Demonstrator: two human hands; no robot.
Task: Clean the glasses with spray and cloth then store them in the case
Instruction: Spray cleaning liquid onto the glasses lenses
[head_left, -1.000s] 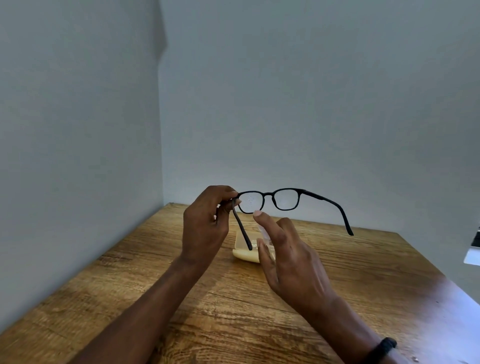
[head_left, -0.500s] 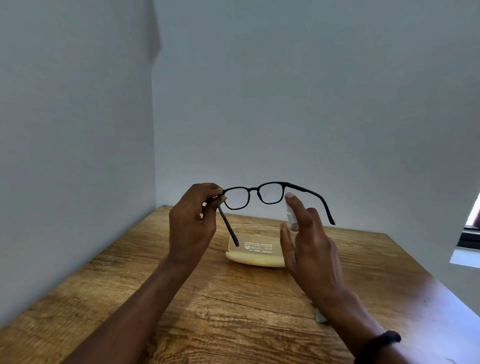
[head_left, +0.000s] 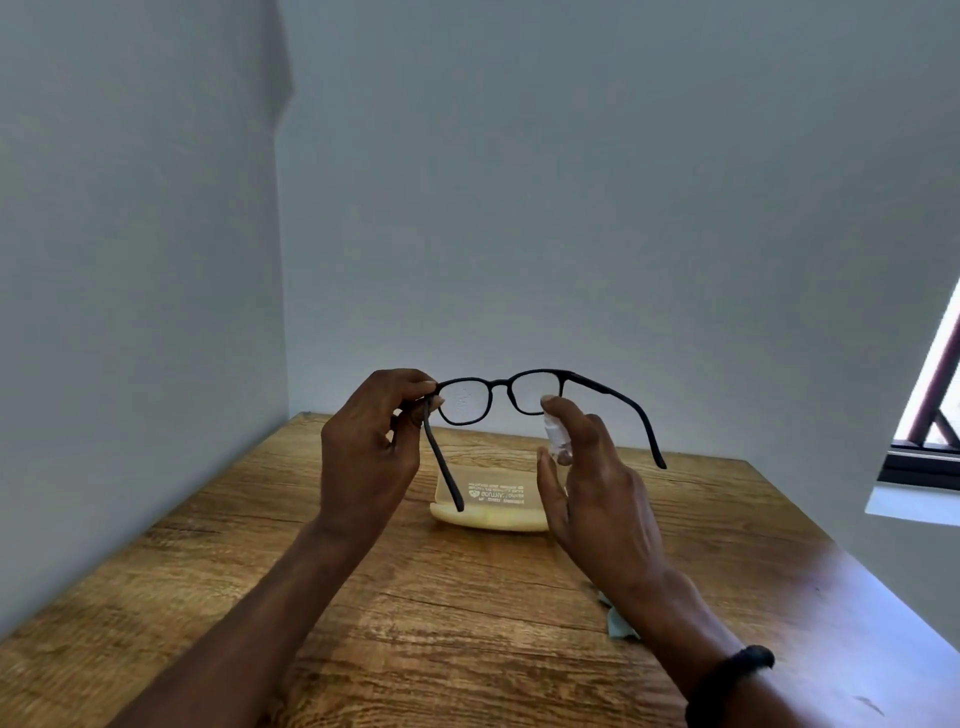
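We pinch the black plastic-framed glasses (head_left: 498, 397) at their left hinge with our left hand (head_left: 371, 452), raised above the wooden table (head_left: 467, 613). Our right hand (head_left: 597, 488) grips a small clear spray bottle (head_left: 557, 441) near the right lens. The pale yellow case (head_left: 491, 506) lies beyond, a light cloth (head_left: 621, 623) under our right wrist.

One pair of glasses (head_left: 498, 387) with two lenses and two temple arms is up at 12 o'clock. Two hands: the left hand (head_left: 371, 452) at 10 o'clock of the case, the right hand (head_left: 597, 483) at 2 o'clock of it. One small spray bottle (head_left: 557, 441) sits in the right hand. One yellow case (head_left: 493, 512) lies on one table (head_left: 467, 623). One pale cloth (head_left: 621, 623) shows at 4 o'clock. One black wristband (head_left: 727, 680) at 5 o'clock.
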